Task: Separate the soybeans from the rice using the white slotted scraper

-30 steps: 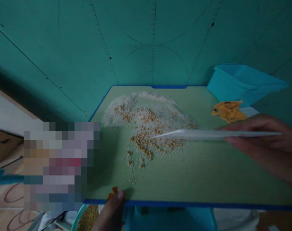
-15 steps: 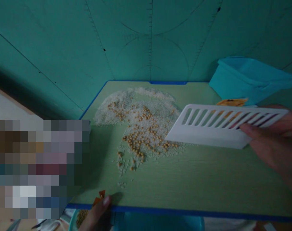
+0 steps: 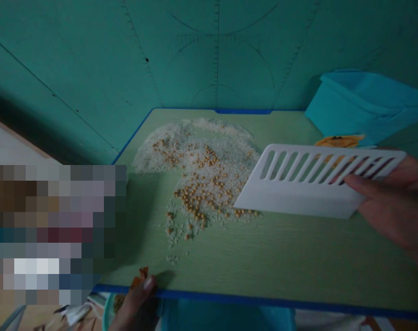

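Resting at the near edge of the worktop point(image 3: 298, 257), nearer than the rice heap point(image 3: 198, 170) and left of it, the left hand point(image 3: 134, 299) has its thumb just beside an orange-brown scrap point(image 3: 140, 276); its fingers are hidden, so whether it grips anything cannot be told. The heap carries round yellow beans point(image 3: 191, 207), probably hard and apt to roll when pushed. Right of the heap, a white slotted scraper point(image 3: 298, 197) overlaps it in view; contact is unclear. It looks light, thin, fairly stiff and perhaps slick, best held at the end away from the heap, leaving the plain edge free. Beyond and right of the heap stands a blue bin point(image 3: 350, 108). Farthest right of the heap, the right hand point(image 3: 395, 197) grips the scraper, thumb on its face.
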{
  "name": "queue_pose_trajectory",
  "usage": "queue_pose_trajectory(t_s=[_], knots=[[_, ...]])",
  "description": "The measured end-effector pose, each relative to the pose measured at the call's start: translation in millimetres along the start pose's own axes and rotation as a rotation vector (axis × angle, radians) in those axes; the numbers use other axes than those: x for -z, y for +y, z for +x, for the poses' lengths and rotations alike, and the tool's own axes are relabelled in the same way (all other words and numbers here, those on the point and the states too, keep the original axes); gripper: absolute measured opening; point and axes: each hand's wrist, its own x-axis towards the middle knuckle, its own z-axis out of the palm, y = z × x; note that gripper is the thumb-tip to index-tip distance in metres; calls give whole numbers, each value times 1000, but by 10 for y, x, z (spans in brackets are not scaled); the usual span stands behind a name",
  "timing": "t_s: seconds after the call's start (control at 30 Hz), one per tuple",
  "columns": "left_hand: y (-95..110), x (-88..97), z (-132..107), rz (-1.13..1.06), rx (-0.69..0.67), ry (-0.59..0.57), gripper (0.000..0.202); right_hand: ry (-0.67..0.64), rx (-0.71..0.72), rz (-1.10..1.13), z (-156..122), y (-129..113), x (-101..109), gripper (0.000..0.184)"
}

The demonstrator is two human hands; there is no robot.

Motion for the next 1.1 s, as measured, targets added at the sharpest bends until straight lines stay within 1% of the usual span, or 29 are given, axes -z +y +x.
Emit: queue_pose_trajectory(t_s=[0.07, 0.13, 0.2, 0.27, 0.33, 0.4, 0.43, 0.57, 0.63, 0.7, 0.8, 0.83, 0.9, 1.0, 1.1], knots=[[-20, 17, 18, -18, -28, -18, 28, -13, 0, -2, -3, 10, 6, 35], [-42, 27, 22, -34, -45, -21, 26, -25, -31, 0, -14, 19, -7, 34], [-62, 25, 5, -53, -44, -21, 24, -70, -68, 12, -35, 20, -32, 32], [-73, 13, -32, -51, -12, -28, 25, -135, -86, 35, -62, 11, -58, 30], [-76, -7, -72, -42, 58, -43, 29, -180, -89, 60, -87, 0, -73, 31], [-72, -18, -94, -59, 110, -68, 28, -191, -96, 80, -107, -1, -72, 31], [-70, -15, -93, -81, 112, -79, 25, -185, -103, 79, -116, 3, -66, 29], [-64, 76, -8, -134, 59, -124, 20, -197, -156, 68, -153, 31, -40, 22], [-63, 131, 43, -121, 61, -167, 14, -218, -178, 72, -171, 34, -39, 26], [-62, 148, 66, -97, 60, -195, 14, -217, -190, 72, -181, 29, -49, 29], [-72, 73, 30, -93, 8, -163, 22, -174, -190, 67, -182, 21, -66, 31], [-78, 31, 6, -106, -30, -145, 20, -167, -190, 70, -180, 21, -67, 32], [-91, -48, -42, -118, -63, -120, 18, -168, -196, 76, -180, 26, -63, 33], [-106, -98, -76, -100, -44, -142, 17, -173, -190, 61, -190, 38, -52, 27], [-107, -68, -63, -90, -30, -185, 17, -181, -175, 41, -199, 44, -53, 23]])
